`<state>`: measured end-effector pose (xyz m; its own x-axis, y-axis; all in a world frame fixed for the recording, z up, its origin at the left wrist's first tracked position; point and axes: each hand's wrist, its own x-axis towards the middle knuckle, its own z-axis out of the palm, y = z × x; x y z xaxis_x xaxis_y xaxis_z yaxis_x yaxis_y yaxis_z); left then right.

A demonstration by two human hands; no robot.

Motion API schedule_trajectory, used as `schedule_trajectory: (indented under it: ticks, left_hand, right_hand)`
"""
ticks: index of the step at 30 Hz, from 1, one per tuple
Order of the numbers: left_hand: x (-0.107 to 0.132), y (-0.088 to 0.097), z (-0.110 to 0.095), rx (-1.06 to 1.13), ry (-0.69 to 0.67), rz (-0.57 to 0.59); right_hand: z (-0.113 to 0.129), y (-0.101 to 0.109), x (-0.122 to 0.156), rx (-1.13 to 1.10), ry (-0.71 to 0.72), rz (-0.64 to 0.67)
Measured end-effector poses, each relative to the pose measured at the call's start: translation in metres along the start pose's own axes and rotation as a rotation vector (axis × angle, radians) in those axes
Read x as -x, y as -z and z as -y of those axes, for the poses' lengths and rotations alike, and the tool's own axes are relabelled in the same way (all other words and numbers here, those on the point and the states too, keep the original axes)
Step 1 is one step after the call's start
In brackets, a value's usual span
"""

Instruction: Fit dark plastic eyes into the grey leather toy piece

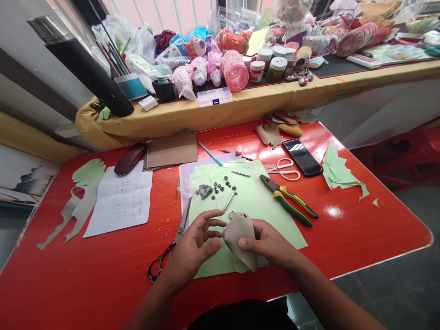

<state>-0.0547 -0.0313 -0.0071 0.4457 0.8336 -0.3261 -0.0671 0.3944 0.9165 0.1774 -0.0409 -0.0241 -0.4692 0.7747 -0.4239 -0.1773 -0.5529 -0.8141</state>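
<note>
A folded piece of grey-beige leather (239, 238) with a small hole near its top is gripped by my right hand (271, 243), thumb in front and fingers behind. A metal ring (233, 214) shows at the leather's upper edge. Close by on the left, my left hand (202, 238) has its fingers apart and holds nothing; its fingertips are beside the leather, and whether they touch it I cannot tell. Beyond the hands, several dark snap fasteners (220, 187) lie loose on green paper (275, 208), near a small metal rod (229, 200) and a plastic bag of fasteners (204, 191).
Black-handled scissors (178, 236) lie left, partly behind my left hand. Green-yellow pliers (290, 201), white-handled scissors (285, 169) and a phone (303, 157) lie right. A marked white sheet (120, 201) and leather scraps (82, 211) are far left. A crowded ledge (165, 112) runs behind.
</note>
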Motion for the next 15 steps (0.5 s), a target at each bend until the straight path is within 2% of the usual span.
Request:
schedule_trajectory:
  ticks: [3,8,15]
  left_hand:
    - [0.000,-0.003,-0.008,-0.108,0.003,0.073]
    - [-0.003,-0.007,-0.011,-0.059,0.047,0.020]
    - [-0.010,0.006,0.000,0.027,0.069,-0.033]
  right_hand:
    - [0.011,-0.004,0.000,0.025,0.028,0.022]
    - [0.015,-0.008,-0.003,0.016,0.027,0.047]
    - [0.011,-0.009,0.001,0.087,0.010,0.088]
